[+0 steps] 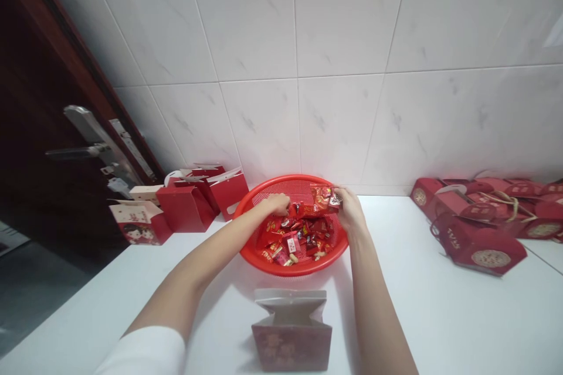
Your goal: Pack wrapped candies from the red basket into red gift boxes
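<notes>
A red plastic basket with mesh sides holds many red-wrapped candies and a few peanut-like pieces. My right hand is at the basket's right rim, fingers closed on several wrapped candies held above the pile. Inside the basket, at its back left, my left hand has its fingers curled down at the candies. What those fingers grip is hidden. In front of the basket an opened paper gift bag stands upright, its mouth facing up.
Several red paper gift bags stand at the left, one with a printed cartoon figure. Hexagonal red gift boxes crowd the right side of the white table. A tiled wall rises behind, and a dark door is at the left.
</notes>
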Demonstrator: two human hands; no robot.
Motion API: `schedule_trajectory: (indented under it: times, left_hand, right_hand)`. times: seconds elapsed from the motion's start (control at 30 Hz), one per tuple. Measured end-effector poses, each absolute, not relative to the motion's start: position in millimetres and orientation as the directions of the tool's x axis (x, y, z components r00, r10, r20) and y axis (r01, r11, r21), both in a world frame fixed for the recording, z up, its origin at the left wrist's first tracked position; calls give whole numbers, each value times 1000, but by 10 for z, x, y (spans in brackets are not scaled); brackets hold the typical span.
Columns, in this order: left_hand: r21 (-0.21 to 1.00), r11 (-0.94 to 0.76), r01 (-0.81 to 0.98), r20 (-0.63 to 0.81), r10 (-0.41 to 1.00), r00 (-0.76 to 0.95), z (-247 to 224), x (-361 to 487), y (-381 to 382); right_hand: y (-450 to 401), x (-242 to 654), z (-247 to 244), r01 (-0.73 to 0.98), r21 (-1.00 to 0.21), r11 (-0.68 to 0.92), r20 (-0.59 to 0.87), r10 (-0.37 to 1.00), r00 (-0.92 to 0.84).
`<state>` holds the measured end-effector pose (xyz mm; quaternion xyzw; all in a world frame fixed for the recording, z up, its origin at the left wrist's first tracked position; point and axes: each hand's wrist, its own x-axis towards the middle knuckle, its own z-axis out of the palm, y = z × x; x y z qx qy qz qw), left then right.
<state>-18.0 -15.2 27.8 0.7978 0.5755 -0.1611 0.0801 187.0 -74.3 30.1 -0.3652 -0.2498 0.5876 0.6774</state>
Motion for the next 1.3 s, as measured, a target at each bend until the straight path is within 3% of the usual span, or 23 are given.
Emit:
schedule_trajectory:
  times: [0.2, 0.43, 0.67, 1.07, 1.3]
  left_hand:
    - [-7, -345, 939, -353, 879, 320, 287, -174, -140]
    - [170, -523, 835, -278, 788, 550, 146, -83, -142]
    - [222, -439, 870, -226, 845, 484, 207, -239, -75]
    - [515, -366, 775, -118, 865, 488, 367, -431, -35]
    - [571, -341, 747, -129, 861, 492, 353, -485, -3]
  right_hand:
    - [-744, 1867, 307, -608, -792, 47, -86, 979, 187]
    - [-739, 1876, 286, -599, -799, 59, -71, 979, 191]
    - [-745, 1878, 282, -599, -798, 64, -59, 981, 185]
    - [-751, 1864, 303, -613, -788, 66, -69, 979, 193]
    - [-749, 1867, 300, -614, -786, 67, -69, 978, 195]
